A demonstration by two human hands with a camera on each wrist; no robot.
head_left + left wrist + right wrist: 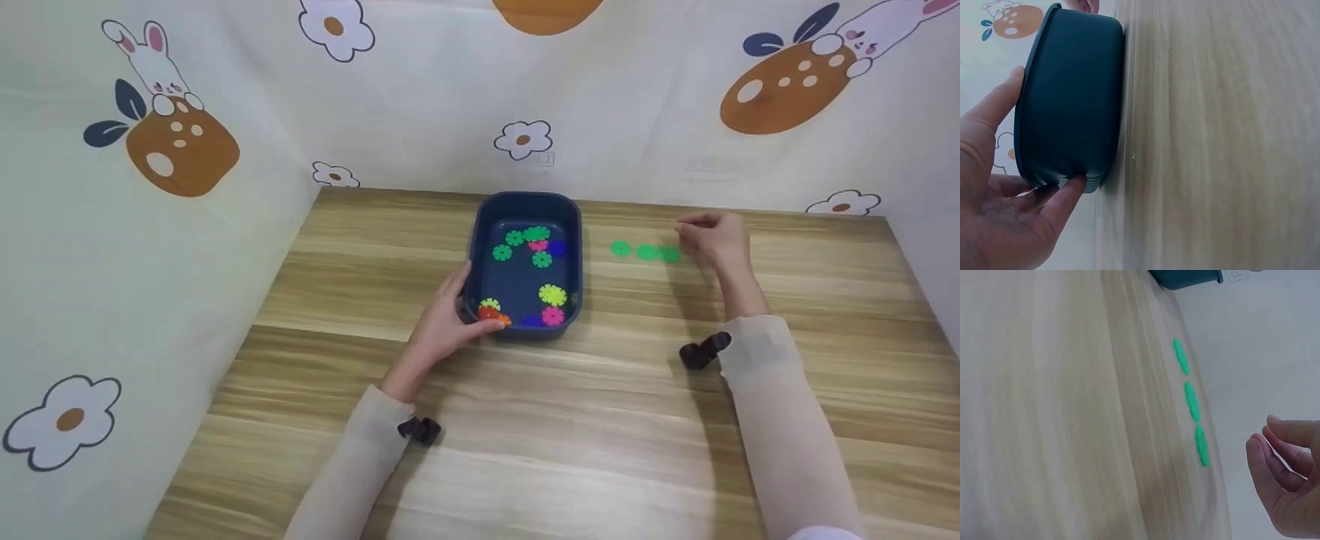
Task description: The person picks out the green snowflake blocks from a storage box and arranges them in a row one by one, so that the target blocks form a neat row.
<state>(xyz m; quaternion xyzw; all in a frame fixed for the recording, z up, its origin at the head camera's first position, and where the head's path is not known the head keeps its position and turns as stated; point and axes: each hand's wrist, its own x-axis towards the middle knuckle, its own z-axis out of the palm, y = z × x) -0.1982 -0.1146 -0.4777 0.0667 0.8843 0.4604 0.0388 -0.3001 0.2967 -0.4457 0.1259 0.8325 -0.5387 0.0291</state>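
On our left hangs a printed cloth (pixel 247 67), wrapping behind the tabletop (pixel 570 450). Our left grip (pixel 442 322) clasps the dark blue bin (pixel 517 281) at its near left corner, thumb over the rim and fingers against the outer wall; the thumb partly covers an orange disc (pixel 505 319) inside, among other coloured discs (pixel 541 259). Right of the bin we see three green discs (pixel 646 253) in a row, the right two close together. Just beyond their right end, our right grip (pixel 721 238) hangs above the tabletop, loosely bent, thumb and fingertips slightly apart.
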